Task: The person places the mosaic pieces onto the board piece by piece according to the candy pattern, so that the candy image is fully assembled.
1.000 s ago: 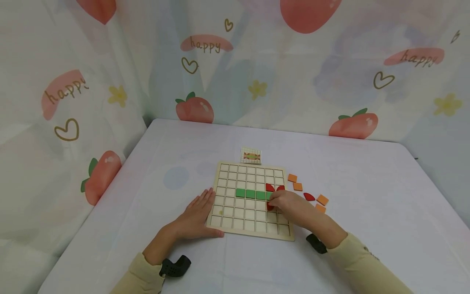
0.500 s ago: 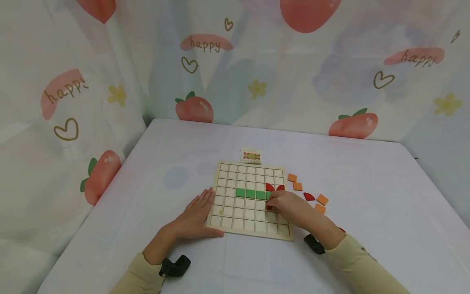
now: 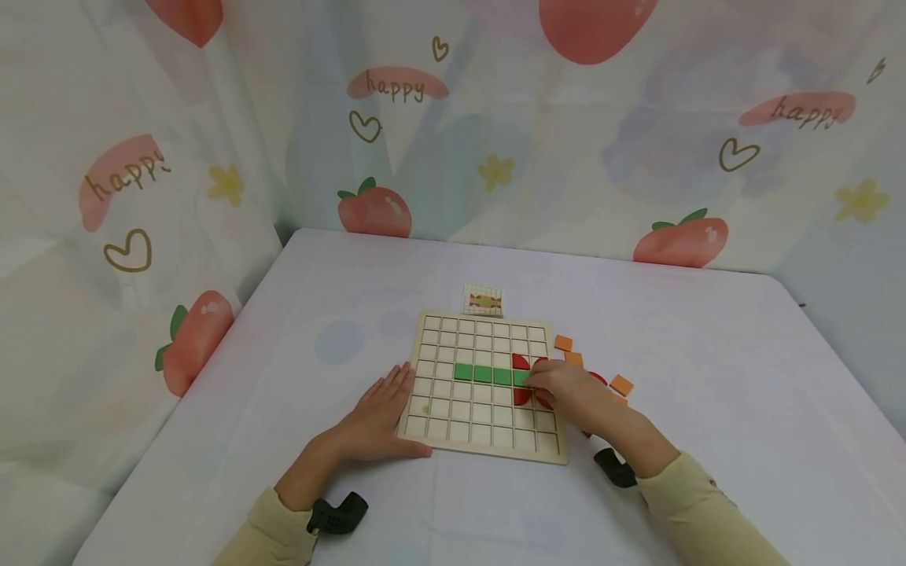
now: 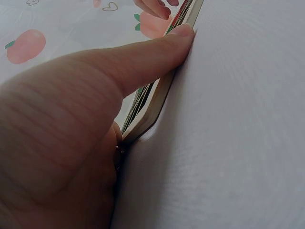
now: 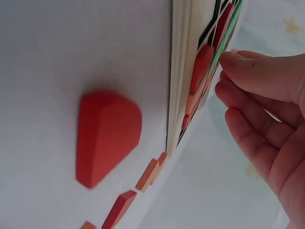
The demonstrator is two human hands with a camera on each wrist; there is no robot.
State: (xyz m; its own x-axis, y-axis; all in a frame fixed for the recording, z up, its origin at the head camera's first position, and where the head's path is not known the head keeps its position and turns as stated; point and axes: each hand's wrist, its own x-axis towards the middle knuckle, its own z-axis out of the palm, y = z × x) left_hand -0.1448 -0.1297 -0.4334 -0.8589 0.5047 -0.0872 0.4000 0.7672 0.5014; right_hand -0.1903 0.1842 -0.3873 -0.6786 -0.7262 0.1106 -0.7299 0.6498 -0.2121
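Note:
My left hand (image 3: 371, 424) lies flat with its fingers along the left edge of a wooden grid board (image 3: 460, 432). Its thumb (image 4: 152, 57) reaches along the board's near edge. Over the board's right side is my right hand (image 3: 576, 397), fingertips close to the end of a row of green square tiles (image 3: 484, 373). In the right wrist view its thumb and fingers (image 5: 250, 138) are loosely bent, with nothing visible between them. Red rounded pieces (image 3: 521, 396) sit in cells above and below the row's right end. An orange tile (image 5: 192, 100) shows between red ones.
A small pattern card (image 3: 484, 300) lies just behind the board. To the right are loose orange squares (image 3: 621, 384) and a red piece (image 3: 598, 378), partly behind the right hand. Another loose red piece (image 5: 107, 138) lies beside the board. A printed curtain surrounds the table.
My right hand has shifted slightly to the right, uncovering more of the near red pieces and the last green tile. My left hand keeps its place at the board.

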